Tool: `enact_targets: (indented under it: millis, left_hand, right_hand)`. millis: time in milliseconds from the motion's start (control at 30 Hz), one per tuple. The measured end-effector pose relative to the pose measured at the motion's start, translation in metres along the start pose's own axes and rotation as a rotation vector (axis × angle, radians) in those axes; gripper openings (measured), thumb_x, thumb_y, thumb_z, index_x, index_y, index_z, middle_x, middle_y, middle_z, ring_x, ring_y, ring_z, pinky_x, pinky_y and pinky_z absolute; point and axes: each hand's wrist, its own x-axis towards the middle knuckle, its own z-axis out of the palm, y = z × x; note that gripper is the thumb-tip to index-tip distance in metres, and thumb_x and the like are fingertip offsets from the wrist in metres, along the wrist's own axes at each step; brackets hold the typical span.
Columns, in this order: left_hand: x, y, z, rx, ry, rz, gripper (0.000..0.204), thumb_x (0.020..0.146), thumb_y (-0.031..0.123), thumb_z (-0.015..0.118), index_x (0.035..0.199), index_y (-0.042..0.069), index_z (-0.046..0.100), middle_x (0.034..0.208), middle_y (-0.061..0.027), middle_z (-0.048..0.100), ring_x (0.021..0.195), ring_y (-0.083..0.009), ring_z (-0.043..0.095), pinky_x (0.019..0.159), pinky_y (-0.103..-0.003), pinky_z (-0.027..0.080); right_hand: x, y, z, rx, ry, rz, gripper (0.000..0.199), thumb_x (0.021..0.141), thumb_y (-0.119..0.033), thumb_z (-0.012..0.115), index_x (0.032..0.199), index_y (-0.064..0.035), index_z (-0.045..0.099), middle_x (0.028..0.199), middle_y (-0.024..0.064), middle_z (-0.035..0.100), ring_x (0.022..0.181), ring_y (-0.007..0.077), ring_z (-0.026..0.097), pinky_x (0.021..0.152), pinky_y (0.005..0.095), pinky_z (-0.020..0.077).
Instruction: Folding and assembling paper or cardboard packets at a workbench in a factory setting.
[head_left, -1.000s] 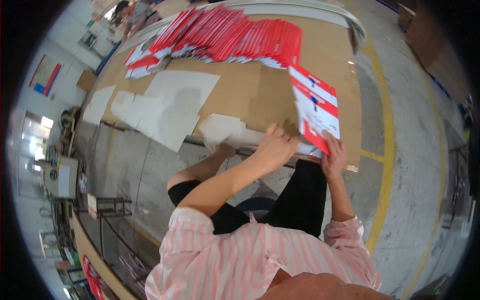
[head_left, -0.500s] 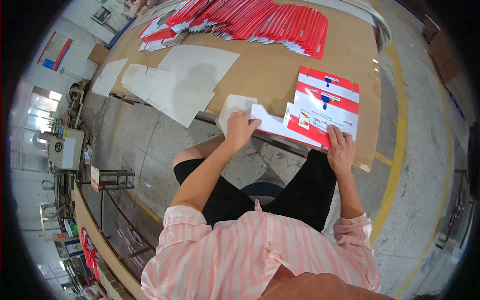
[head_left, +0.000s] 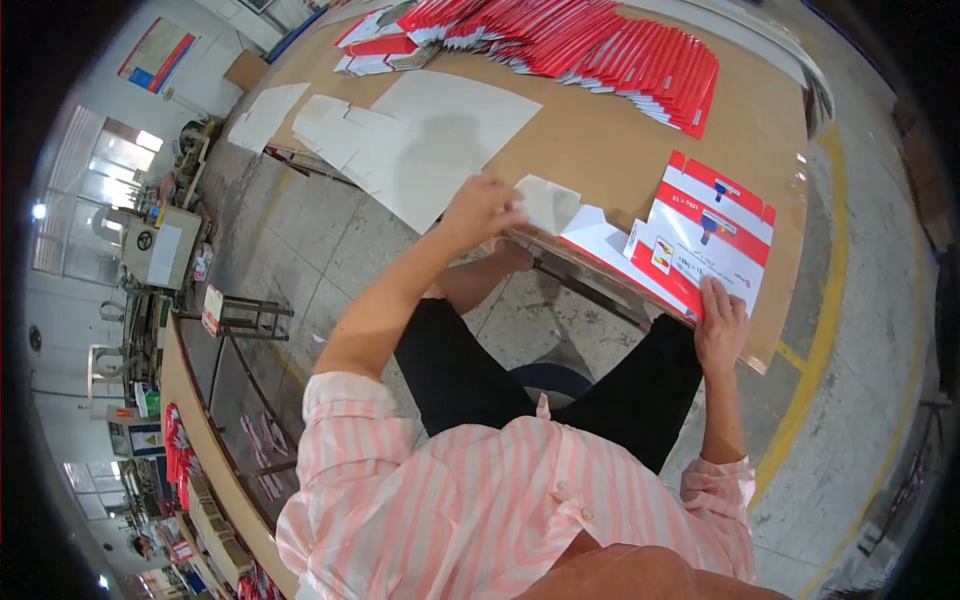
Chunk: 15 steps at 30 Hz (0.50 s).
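Note:
My right hand (head_left: 722,325) lies over the near edge of a flat red and white printed carton (head_left: 706,225), its fingers bent on top and its thumb hard to see. A white flap (head_left: 600,232) sticks out from the carton's left side, along the table's near edge. My left hand (head_left: 482,212) is raised at the table edge, left of the flap, with curled fingers smeared by motion. Just right of those fingers is a small pale card piece (head_left: 548,203). I cannot tell whether they touch it or hold anything.
Large pale grey sheets (head_left: 440,130) lie left on the brown table (head_left: 590,130). A long fanned row of red and white folded cartons (head_left: 560,40) fills the far side. Off to the left stand a stool (head_left: 240,312) and a machine (head_left: 160,245).
My left hand has moved left, away from the white flap it was touching. My right hand stays on the carton. The whole view has shifted, so the table appears further right.

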Motion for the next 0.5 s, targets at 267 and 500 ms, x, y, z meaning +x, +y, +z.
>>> enact_targets:
  millis: [267,500]
  left_hand:
    - [0.004,0.011,0.061,0.399,-0.003,-0.208,0.02,0.08,0.026,0.063,0.086,0.006,0.062,0.083,-0.0099,0.063,0.079,-0.0279,0.059,0.068,-0.039,0.05]
    - [-0.013,0.033,0.08,-1.145,0.388,-0.889,0.022,0.09,0.023,0.055,0.086,0.002,0.061,0.077,-0.0078,0.061,0.068,-0.0188,0.062,0.062,-0.034,0.052]
  right_hand:
    - [-0.002,-0.001,0.007,-0.031,-0.017,0.072,0.059,0.067,0.001,0.061,0.125,-0.0106,0.055,0.121,0.0055,0.058,0.092,0.0278,0.053,0.084,0.0364,0.0454]
    - [-0.004,0.007,0.003,0.037,0.021,0.049,0.059,0.067,0.002,0.06,0.125,-0.0091,0.055,0.12,0.0068,0.06,0.091,0.0293,0.053,0.085,0.0351,0.046]
